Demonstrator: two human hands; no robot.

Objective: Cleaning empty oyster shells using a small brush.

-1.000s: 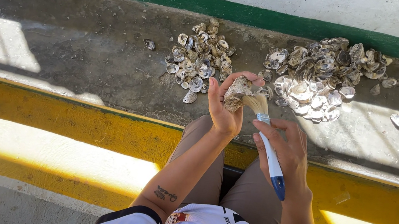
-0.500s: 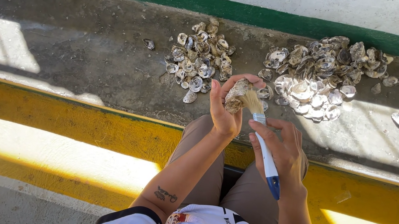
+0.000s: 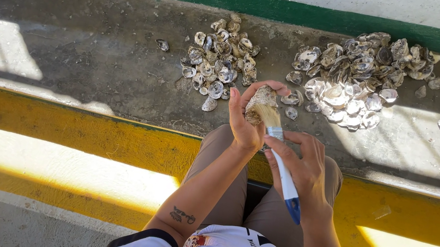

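Right hand (image 3: 301, 169) grips one paintbrush (image 3: 280, 163), blue handle tip at 5 o'clock, bristles at 11 touching the oyster shell (image 3: 261, 102). Left hand (image 3: 248, 119) clasps that 1 shell, long axis approx 12–6, just above both hands, left nearer. Further: 2 shell piles, smaller pile (image 3: 220, 63) at 11, larger pile (image 3: 355, 72) at 1; exact counts can't tell.

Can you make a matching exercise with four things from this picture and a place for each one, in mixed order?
Things:
1. oyster shell
2. paintbrush
3. smaller shell pile
4. larger shell pile

Places:
A. on the concrete, right of the hands
B. in the left hand
C. on the concrete, left of the hands
D. in the right hand

Pairs: 1-B, 2-D, 3-C, 4-A
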